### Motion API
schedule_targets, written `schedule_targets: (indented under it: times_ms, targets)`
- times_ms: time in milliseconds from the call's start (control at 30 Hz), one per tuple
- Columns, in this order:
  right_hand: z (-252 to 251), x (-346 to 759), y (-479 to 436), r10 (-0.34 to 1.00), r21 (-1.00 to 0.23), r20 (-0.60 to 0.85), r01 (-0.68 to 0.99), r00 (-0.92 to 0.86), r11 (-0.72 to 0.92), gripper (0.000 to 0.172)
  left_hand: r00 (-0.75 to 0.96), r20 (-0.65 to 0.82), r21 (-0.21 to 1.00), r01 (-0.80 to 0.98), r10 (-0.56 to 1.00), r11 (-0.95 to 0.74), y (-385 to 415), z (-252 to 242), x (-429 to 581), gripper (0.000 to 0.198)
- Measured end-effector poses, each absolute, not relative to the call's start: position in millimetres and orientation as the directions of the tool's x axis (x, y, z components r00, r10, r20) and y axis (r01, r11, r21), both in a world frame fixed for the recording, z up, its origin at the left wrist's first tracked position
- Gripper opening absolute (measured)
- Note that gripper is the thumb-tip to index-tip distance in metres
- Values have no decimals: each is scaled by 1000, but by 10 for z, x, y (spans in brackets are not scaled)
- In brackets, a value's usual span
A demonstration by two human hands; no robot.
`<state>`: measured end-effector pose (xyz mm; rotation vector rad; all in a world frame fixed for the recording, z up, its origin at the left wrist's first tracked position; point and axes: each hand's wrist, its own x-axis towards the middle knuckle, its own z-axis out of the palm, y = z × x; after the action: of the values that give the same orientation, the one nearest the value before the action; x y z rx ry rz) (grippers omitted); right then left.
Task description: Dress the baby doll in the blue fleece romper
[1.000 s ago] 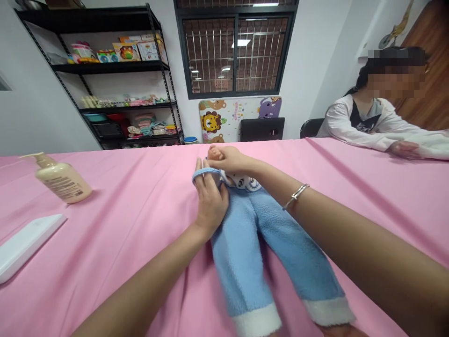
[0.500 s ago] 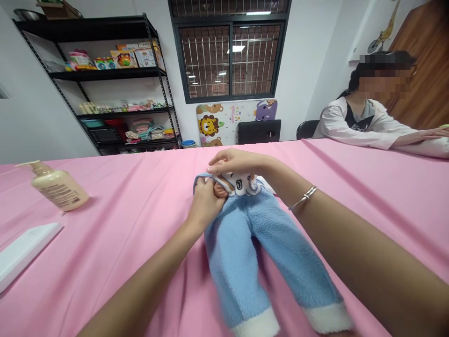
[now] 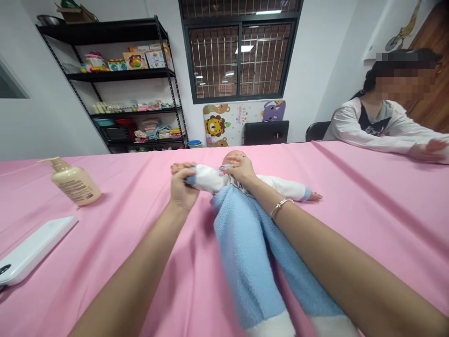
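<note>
A baby doll [image 3: 280, 186] lies on its back on the pink tablecloth [image 3: 351, 206], dressed in a white top and fluffy blue trousers [image 3: 245, 243] with white cuffs. My left hand [image 3: 182, 185] is closed round the end of the doll's white sleeve [image 3: 206, 179] and holds that arm out to the left. My right hand [image 3: 240, 169] rests closed on the doll's chest, just below its head [image 3: 229, 156]. The doll's other arm stretches right, its small hand [image 3: 315, 196] bare. A silver bracelet [image 3: 280, 206] circles my right wrist.
A cream pump bottle [image 3: 75, 183] lies on its side at the left, with a flat white device [image 3: 31, 250] nearer the front left edge. Another person in a white top [image 3: 372, 128] sits at the far right. Black shelving [image 3: 126, 84] and a dark chair [image 3: 266, 132] stand behind.
My left hand moved from the trousers' waistband to the doll's left sleeve and drew the arm outward. My right hand shifted onto the chest. The doll's arms and head now show.
</note>
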<state>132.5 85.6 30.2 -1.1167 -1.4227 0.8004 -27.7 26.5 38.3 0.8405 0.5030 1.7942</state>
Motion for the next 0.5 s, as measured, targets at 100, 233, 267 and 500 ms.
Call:
schedule_targets:
  times_ms: [100,233,267,500]
  targets:
    - [215,1316,833,904,-818,427,439,30,372,33,-412,-86,656,-708,907,-260,446,285,-566,22]
    - [311,1328,711,873,-698,488,598,-6,395,32,-414,-281,748,-660,866,-73,621,-5,-755,17]
    - [363,1355,671,867,-647,497,653,-31,394,31,-438,-274,765,-639,856,-82,648,-55,-776,19]
    - [682,2073,394,928,-737,100,600,-358,310,30,-615,-139,872,-447,776,-198,727,-115,-875,33]
